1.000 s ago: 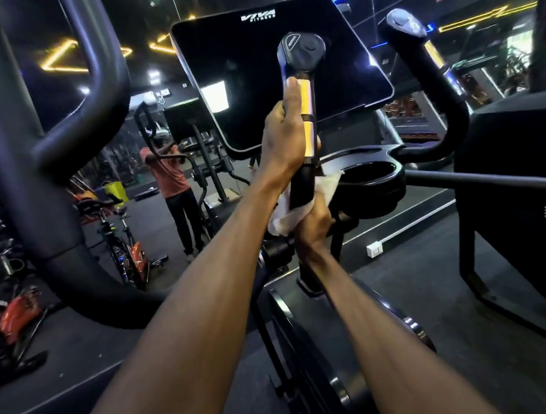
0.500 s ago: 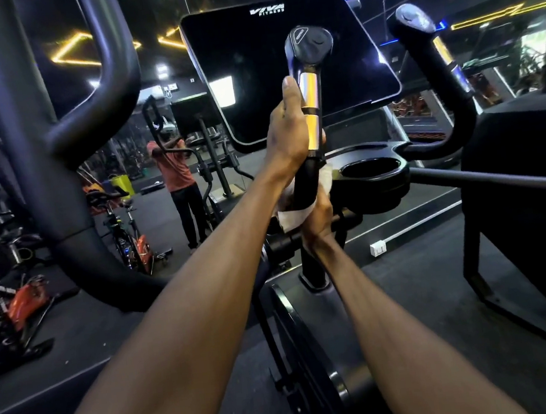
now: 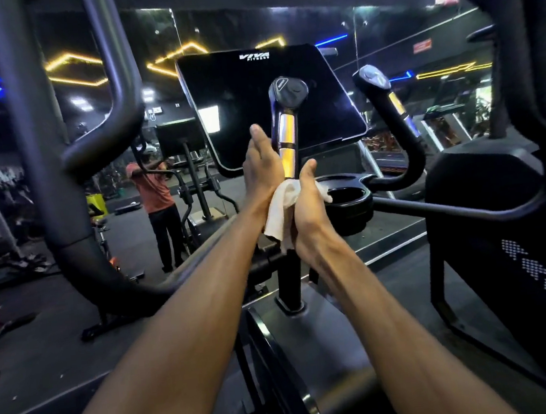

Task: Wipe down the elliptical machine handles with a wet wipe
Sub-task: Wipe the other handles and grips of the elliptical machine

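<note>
A: Gripping the handle (image 3: 286, 138), is that what the left hand (image 3: 262, 170) does?

B: It lies against the handle's left side, thumb straight up along the shaft, tip near the upper metal band. Its fingers go round the far side, so I cannot tell how tightly they close.

A: And the right hand (image 3: 307, 210)?

B: Lower on the same handle, just under the lower gold band. It holds the wipe (image 3: 282, 209) against the shaft, thumb pointing up beside the band, fingers curled behind and hidden. White cloth bunches out between the two hands and hangs down to the left; a small corner pokes out on the right over the cup holder (image 3: 348, 199).

A: How do the arms lie?

B: Both forearms reach forward from the bottom edge and converge on the handle, the left from the lower left, the right from the lower right. The wrists sit close, the left slightly higher.

A: What is around them?

B: The handle stands upright in front of a dark console (image 3: 254, 107) marked VIVA FITNESS. A second handle (image 3: 400, 116) curves up to the right, untouched. A thick black moving arm (image 3: 68, 161) sweeps down on the left. Behind it a mirror shows a person (image 3: 156, 199) in an orange shirt.
</note>
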`<state>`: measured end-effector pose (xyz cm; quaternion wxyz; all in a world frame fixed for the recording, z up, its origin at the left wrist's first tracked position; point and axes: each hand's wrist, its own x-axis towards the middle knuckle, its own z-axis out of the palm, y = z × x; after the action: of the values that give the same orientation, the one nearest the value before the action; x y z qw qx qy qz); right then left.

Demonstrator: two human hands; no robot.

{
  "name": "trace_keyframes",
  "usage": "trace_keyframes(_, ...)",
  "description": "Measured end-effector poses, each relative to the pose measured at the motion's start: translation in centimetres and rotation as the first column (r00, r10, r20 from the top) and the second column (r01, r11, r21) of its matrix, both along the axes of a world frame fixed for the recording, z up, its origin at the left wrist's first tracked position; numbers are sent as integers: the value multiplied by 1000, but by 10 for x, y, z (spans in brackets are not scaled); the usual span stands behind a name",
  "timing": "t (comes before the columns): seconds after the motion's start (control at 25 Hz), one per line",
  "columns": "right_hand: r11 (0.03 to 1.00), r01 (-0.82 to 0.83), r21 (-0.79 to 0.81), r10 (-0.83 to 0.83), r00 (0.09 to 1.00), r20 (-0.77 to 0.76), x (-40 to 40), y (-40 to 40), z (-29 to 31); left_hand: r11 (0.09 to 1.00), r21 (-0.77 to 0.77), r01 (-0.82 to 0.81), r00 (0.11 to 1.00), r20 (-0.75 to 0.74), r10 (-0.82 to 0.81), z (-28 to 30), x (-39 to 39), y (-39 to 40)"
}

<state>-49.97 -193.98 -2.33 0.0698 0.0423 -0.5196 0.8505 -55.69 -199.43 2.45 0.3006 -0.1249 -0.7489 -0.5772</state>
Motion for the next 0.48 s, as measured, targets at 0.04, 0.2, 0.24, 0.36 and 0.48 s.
trace_keyframes(0.04,999,-13,29,14,1000,-10,5,4,5,999,41,-10,1000,-1,10,-5,3,-1)
trace_keyframes(0.2,994,-107,-8,107,994,-18,2,17,19,999,0,53,974,-221,-51,-28,19,-15)
trace_keyframes(0.24,993,-115,6,115,993,-6,1,20,23,994,-105,21,965,-257,-47,-36,22,-20)
trace_keyframes(0.36,995,-77,56,78,997,-16,3,20,30,961,-270,-60,958,-285,-20,-59,30,-29)
trace_keyframes(0.48,996,-65,66,67,997,-30,5,11,32,944,-322,-65,953,-301,-37,-64,34,-31)
